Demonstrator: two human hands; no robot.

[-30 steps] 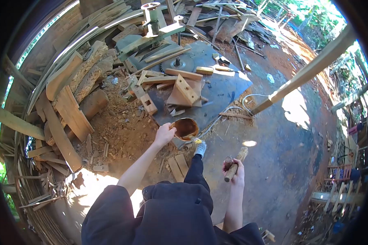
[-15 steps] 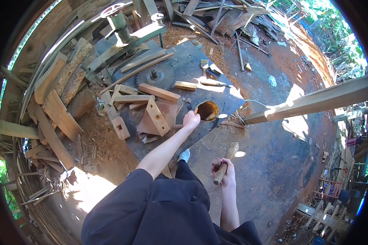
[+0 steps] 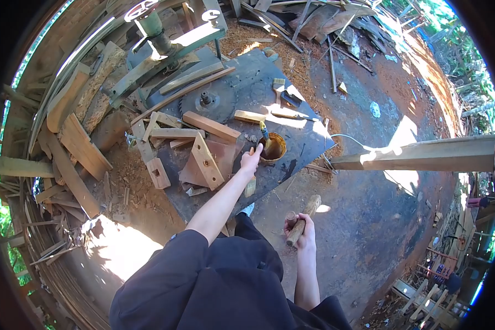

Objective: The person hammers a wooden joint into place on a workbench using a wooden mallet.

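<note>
My left hand (image 3: 251,160) reaches over the dark table and is closed on the near left rim of a round can (image 3: 278,151) with brownish insides. A brush (image 3: 264,132) with a blue band stands up at the can's far left rim. Just below that hand, a pale small block (image 3: 250,186) lies at the table edge. Off the table to the right, my right hand (image 3: 308,234) is wrapped round a rough mallet-shaped piece of wood (image 3: 297,233), a stout length with a round end beside it.
The dark metal table (image 3: 247,74) carries a circular saw blade (image 3: 206,104), a drilled wooden block (image 3: 207,163), several wood offcuts and a flat paintbrush (image 3: 279,88). A green machine frame (image 3: 165,60) stands behind. A thick wooden post (image 3: 423,157) juts in from the right.
The can has shifted left on the table with my left hand at its rim, leaving a dark mark. The brush now shows upright at the can. My right hand stays put.
</note>
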